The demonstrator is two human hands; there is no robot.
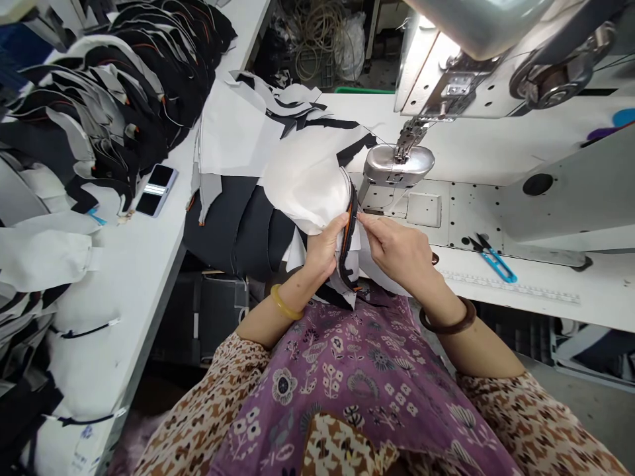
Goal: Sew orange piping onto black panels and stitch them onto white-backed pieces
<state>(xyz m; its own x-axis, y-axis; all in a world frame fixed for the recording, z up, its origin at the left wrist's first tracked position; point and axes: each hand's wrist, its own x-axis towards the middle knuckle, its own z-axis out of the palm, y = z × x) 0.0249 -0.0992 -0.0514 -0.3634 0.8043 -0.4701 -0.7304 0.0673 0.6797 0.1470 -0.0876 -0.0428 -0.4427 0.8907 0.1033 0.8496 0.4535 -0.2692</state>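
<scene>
Near the centre of the frame, a person holds a rounded piece of white fabric with a curved black edge and a thin orange line, just beside the rounded silver metal post of a sewing machine. The left hand is closed on the piece, its thumb pressed on the fabric next to the black edge. The right hand has its thumb and forefinger drawn together at the other side of that edge; whether they pinch the cloth itself or a thread cannot be told.

The black edging appears already joined along the curve, judging by how it follows the white fabric, but the stitching is too small to check. The held piece lies off the post, not under the metal presser foot, and loose dark ends hang at its lower tip, so it looks untrimmed there. Small scissors with blue handles lie on the white machine table at the right. A large heap of black and white fabric pieces fills the upper left; orange lines show on several, though how many are finished is unclear.
</scene>
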